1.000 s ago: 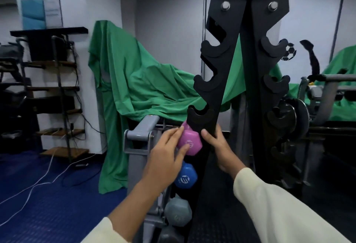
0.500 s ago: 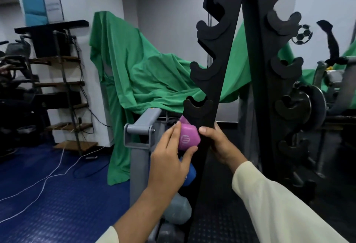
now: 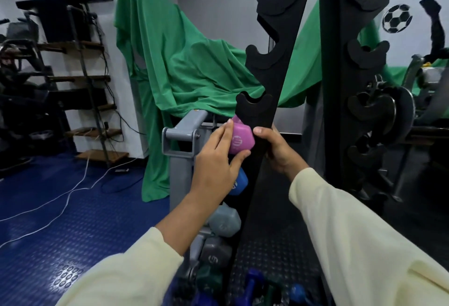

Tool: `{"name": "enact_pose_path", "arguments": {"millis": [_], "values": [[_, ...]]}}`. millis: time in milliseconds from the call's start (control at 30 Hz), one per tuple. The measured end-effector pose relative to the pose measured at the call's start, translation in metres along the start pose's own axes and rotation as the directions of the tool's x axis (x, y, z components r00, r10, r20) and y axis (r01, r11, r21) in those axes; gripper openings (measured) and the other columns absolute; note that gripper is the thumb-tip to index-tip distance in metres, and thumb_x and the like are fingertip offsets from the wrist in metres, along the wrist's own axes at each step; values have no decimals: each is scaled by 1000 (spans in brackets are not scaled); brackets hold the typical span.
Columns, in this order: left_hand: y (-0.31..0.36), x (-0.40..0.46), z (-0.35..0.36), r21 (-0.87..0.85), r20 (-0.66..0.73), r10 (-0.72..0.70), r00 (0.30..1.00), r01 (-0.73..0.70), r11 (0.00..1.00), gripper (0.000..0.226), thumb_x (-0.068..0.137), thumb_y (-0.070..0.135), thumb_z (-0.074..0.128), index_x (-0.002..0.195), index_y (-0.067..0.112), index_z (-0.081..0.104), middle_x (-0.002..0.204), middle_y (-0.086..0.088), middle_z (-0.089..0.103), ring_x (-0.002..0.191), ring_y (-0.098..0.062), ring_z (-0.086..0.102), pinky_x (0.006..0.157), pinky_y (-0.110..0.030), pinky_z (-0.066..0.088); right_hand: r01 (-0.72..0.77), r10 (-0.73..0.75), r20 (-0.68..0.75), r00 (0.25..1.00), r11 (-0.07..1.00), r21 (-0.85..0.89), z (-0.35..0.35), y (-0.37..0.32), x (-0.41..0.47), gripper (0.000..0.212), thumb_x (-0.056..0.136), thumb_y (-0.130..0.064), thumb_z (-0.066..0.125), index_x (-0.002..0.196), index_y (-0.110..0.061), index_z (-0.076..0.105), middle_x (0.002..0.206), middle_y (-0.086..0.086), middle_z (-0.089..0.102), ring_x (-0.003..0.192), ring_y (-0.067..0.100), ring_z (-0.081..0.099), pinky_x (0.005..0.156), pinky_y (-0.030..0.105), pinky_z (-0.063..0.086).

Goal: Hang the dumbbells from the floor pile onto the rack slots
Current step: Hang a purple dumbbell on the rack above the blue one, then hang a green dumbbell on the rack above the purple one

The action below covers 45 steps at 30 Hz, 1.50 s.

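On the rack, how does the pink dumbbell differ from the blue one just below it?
The pink dumbbell sits highest of the hung ones; the blue dumbbell hangs one slot lower. The left hand grips the pink one between fingers and thumb, while it only hides part of the blue one. The right hand grips the rack beside the pink one, not the blue. Both show a six-sided end with a white mark.

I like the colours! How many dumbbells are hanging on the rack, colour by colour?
Pink dumbbell: 1
Blue dumbbell: 1
Light grey dumbbell: 1
Dark grey dumbbell: 1
Total: 4 hanging on the rack. More lie heaped below, too blurred to count.
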<state>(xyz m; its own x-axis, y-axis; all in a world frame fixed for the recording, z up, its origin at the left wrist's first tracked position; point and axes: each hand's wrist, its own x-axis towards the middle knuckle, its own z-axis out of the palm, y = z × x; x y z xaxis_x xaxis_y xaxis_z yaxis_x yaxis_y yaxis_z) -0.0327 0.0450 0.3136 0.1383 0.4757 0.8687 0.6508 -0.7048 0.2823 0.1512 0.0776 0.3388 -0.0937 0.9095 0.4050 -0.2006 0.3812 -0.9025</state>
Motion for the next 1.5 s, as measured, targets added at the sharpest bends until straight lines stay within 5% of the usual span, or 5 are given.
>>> {"name": "enact_pose_path", "arguments": {"millis": [233, 567, 933, 1200, 1500], "values": [[3, -14, -11, 13, 102, 44, 994, -46, 999, 90, 95, 45, 71, 165, 18, 21, 168, -4, 31, 154, -18, 30, 123, -37, 35, -95, 91, -63, 994, 993, -66, -7, -9, -17, 59, 86, -28, 74, 140, -12, 57, 127, 9, 73, 114, 23, 71, 94, 33, 55], [46, -84, 12, -218, 96, 186, 978, -162, 962, 56, 99, 22, 69, 151, 12, 51, 150, -5, 52, 137, -17, 52, 114, -34, 45, -161, 123, -205, 971, 970, -182, -31, 24, -85, 90, 71, -51, 81, 152, -34, 46, 144, -1, 58, 134, 16, 59, 116, 46, 44], [20, -187, 102, -300, 433, -87, 897, 235, 925, 32, 95, 24, 66, 126, 18, 70, 112, 7, 70, 93, -4, 67, 85, -32, 59, -391, 299, -346, 890, 889, -239, -79, 111, -184, 66, 95, -36, 73, 154, -38, 43, 144, -5, 55, 129, 9, 57, 114, 44, 46], [-30, -270, 150, -43, 681, -272, 679, 409, 912, 28, 90, 30, 65, 118, 27, 72, 97, 12, 69, 85, -8, 66, 83, -32, 59, -600, 464, -522, 715, 791, -119, -113, 194, -244, 79, 74, -55, 77, 146, -36, 52, 135, -4, 63, 122, 12, 64, 101, 37, 52], [-70, -378, 177, 363, 875, -454, 168, 393, 845, 34, 92, 34, 63, 125, 27, 67, 118, -9, 71, 106, -34, 68, 90, -40, 57, -868, 637, -654, 408, 492, -63, -149, 309, -336, 63, 76, -45, 84, 133, -25, 62, 117, 0, 71, 100, 16, 66, 91, 37, 53]]}}
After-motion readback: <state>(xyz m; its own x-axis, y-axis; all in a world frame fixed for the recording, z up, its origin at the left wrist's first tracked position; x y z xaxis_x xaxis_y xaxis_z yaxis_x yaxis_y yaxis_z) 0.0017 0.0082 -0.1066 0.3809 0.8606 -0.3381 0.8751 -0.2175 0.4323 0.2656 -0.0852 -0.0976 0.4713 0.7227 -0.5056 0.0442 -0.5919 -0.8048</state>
